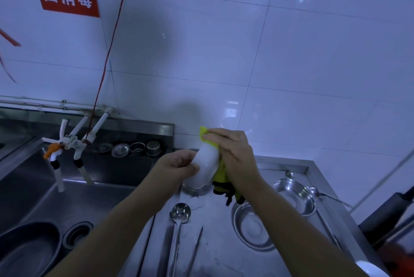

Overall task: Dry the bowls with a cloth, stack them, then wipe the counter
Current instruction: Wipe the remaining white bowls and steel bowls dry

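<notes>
Steel bowls (252,229) sit on the counter (215,261) nearest, beside a ladle (179,216). Above them, the left hand (177,165) grips a white bowl (207,164) tilted on edge, while the right hand (233,153) presses a yellow cloth (220,178) against its far side, fingers curled over the rim

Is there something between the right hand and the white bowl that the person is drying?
Yes. The yellow-green cloth lies between the right hand and the white ceramic bowl; that hand presses the cloth against the bowl. The left hand grips the bowl directly, with nothing between.
</notes>
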{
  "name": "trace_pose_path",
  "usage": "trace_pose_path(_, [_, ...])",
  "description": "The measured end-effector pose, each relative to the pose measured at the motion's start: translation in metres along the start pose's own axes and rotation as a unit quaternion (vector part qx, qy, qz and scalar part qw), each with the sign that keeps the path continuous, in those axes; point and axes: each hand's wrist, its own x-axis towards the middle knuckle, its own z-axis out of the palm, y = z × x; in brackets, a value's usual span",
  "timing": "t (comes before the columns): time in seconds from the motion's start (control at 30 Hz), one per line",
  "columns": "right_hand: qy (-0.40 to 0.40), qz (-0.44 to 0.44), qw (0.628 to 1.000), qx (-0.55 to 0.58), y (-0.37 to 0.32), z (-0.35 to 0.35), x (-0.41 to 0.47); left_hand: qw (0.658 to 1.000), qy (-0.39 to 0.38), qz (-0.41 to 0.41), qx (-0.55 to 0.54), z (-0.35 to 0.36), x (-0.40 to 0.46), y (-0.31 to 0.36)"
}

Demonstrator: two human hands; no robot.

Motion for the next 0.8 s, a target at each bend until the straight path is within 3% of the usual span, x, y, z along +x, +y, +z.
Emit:
trace_pose_path(0.1, [0.041, 0.151, 0.970, 0.185, 0.004, -0.005, 0.004, 0.999, -0.012, 0.014, -0.042, -0.007, -0.001, 0.004])
trace_pose_path(0.17, [0.054, 0.196, 0.953, 0.226, 0.008, -0.001, -0.002, 0.997, 0.002, 0.012, -0.074, -0.009, 0.000, 0.003])
trace_pose_path(0.3, [0.038, 0.222, 0.958, 0.176, 0.012, 0.002, -0.010, 0.995, 0.023, -0.010, -0.094, -0.012, -0.002, -0.002])
trace_pose_path(0.37, [0.037, 0.183, 0.978, 0.095, 0.012, -0.004, -0.008, 1.000, 0.020, 0.001, 0.021, -0.015, -0.004, 0.000])
trace_pose_path(0.4, [0.045, 0.151, 0.986, 0.053, 0.011, -0.007, -0.006, 0.990, 0.024, 0.019, 0.136, -0.017, -0.005, -0.001])
trace_pose_path(0.43, [0.050, 0.111, 0.992, 0.013, 0.009, -0.011, -0.004, 0.962, 0.029, 0.039, 0.267, -0.019, -0.005, -0.001])
trace_pose_path(0.5, [0.019, 0.013, 0.997, -0.073, 0.003, -0.012, 0.000, 0.870, 0.050, 0.081, 0.484, -0.018, -0.005, 0.000])
trace_pose_path(0.63, [-0.119, -0.143, 0.941, -0.282, 0.006, -0.003, -0.011, 0.719, 0.025, 0.266, 0.642, -0.014, -0.006, 0.000])
trace_pose_path(0.8, [-0.158, -0.275, 0.863, -0.392, 0.014, -0.010, -0.019, 0.661, -0.036, 0.329, 0.674, -0.009, -0.007, -0.006])
